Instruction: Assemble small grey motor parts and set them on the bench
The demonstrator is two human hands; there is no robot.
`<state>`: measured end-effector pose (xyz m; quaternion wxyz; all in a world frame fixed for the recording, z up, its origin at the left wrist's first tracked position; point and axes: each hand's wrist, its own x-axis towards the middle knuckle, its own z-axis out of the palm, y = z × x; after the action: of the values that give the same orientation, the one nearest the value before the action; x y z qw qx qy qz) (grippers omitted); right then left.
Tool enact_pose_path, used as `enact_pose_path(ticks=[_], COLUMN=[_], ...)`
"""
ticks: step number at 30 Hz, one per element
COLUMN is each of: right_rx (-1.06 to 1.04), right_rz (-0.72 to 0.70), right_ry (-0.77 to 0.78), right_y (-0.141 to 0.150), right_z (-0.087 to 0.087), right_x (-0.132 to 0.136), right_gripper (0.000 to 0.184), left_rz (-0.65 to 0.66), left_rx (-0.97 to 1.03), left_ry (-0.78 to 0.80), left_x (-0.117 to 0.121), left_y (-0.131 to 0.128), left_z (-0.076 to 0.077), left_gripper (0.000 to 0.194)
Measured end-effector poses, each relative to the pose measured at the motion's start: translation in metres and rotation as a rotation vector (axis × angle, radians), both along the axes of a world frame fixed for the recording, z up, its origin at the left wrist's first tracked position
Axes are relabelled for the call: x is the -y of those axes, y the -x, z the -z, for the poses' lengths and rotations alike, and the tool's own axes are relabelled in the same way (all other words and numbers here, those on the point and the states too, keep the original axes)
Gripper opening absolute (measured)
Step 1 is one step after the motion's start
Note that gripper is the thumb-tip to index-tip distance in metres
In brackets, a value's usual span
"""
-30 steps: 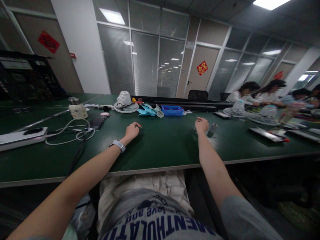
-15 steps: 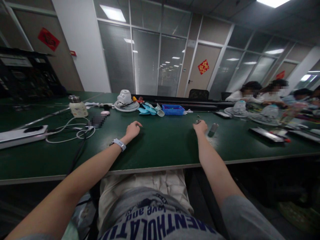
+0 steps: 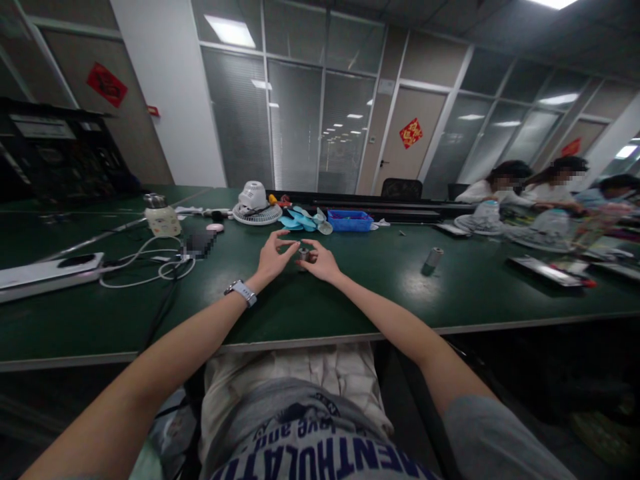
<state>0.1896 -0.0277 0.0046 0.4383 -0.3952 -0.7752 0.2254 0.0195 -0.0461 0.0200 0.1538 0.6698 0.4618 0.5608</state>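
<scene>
Between the thumb and fingers of my right hand [image 3: 323, 262] is a small silvery metal cylinder [image 3: 303, 255], upright and just above or on the green table. My left hand [image 3: 275, 259] is right beside it, with thumb and fingers curved apart and nothing held between them. The left thumb tip comes close to the cylinder; whether it touches I cannot tell. Farther right, a taller metal cylinder [image 3: 433, 257] stands on the table, and a tiny metal piece [image 3: 402, 233] lies behind it.
Along the back are a white fan body [image 3: 253, 197], light-blue fan blades [image 3: 300, 219] and a blue basket [image 3: 349, 221]. To the left are a bottle [image 3: 163, 219], white cables and a power strip [image 3: 50, 273]. A flat tray [image 3: 543, 271] and several people are at the right.
My right hand has moved left from beside the taller cylinder to my left hand, bringing the small metal cylinder with it. The left hand's fingers have spread wider.
</scene>
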Motion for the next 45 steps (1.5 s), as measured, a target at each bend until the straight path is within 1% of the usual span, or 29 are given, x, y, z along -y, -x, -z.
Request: enact_pose_path(ticks=[2,6,10,15,19,21,22,24,26,27,29,32,34,36,37,39,41,43,45], right_rx=[0.032,0.060,0.089,0.129,0.140,0.139,0.138,0.137,0.139,0.142,0.154,0.204,0.235,0.242,0.236,0.212,0.176,0.149,0.148], right_rz=[-0.024,-0.035,-0.054,-0.019,0.005,0.010,0.012,0.033,0.115,0.184,0.368,0.710,0.933,1.105,1.166,1.243,1.274,1.278,1.289], right_ry=[-0.018,-0.061,-0.093,-0.089,-0.071,-0.064,-0.062,-0.056,-0.043,-0.037,-0.032,-0.021,0.025,0.095,0.135,0.212,0.281,0.324,0.323], right_y=[0.001,-0.003,-0.004,-0.003,-0.002,-0.001,0.000,-0.001,-0.006,-0.012,-0.032,-0.078,-0.114,-0.146,-0.159,-0.177,-0.187,-0.190,-0.189], right_z=[0.004,0.008,0.009,0.005,0.002,0.002,0.002,0.002,-0.001,-0.004,-0.013,-0.030,-0.038,-0.041,-0.041,-0.036,-0.030,-0.024,-0.021], right_x=[0.001,-0.002,-0.002,0.003,0.007,0.009,0.010,0.010,0.007,0.004,-0.002,-0.012,-0.016,-0.018,-0.018,-0.019,-0.020,-0.021,-0.021], right_gripper=[0.067,0.074,0.077,0.077,0.079,0.079,0.079,0.078,0.076,0.074,0.069,0.061,0.058,0.057,0.057,0.058,0.056,0.053,0.054], left_rz=[0.044,0.076,0.046,0.046,-0.027,-0.070,-0.079,-0.078,-0.069,-0.061,-0.036,0.015,0.032,0.027,0.017,-0.015,-0.055,-0.093,-0.112], left_rx=[-0.005,-0.035,-0.046,-0.072,-0.046,-0.043,-0.053,-0.096,-0.157,-0.186,-0.227,-0.240,-0.242,-0.249,-0.251,-0.248,-0.235,-0.215,-0.188], left_ry=[-0.041,-0.033,-0.061,-0.077,-0.109,-0.089,-0.055,0.066,0.204,0.260,0.331,0.371,0.372,0.360,0.349,0.321,0.295,0.282,0.271], left_x=[0.002,0.003,0.001,0.002,-0.001,-0.006,-0.009,-0.013,-0.016,-0.016,-0.015,-0.012,-0.012,-0.014,-0.015,-0.019,-0.022,-0.023,-0.024], left_y=[-0.003,-0.007,-0.006,-0.007,-0.004,0.001,0.004,0.009,0.012,0.013,0.013,0.012,0.011,0.011,0.011,0.012,0.013,0.013,0.014], left_z=[0.001,0.003,0.004,0.000,-0.004,-0.002,0.000,0.006,0.012,0.013,0.014,0.013,0.012,0.013,0.014,0.015,0.015,0.015,0.014], left_gripper=[0.053,0.051,0.046,0.042,0.042,0.043,0.044,0.046,0.048,0.047,0.046,0.043,0.042,0.042,0.040,0.034,0.026,0.026,0.030])
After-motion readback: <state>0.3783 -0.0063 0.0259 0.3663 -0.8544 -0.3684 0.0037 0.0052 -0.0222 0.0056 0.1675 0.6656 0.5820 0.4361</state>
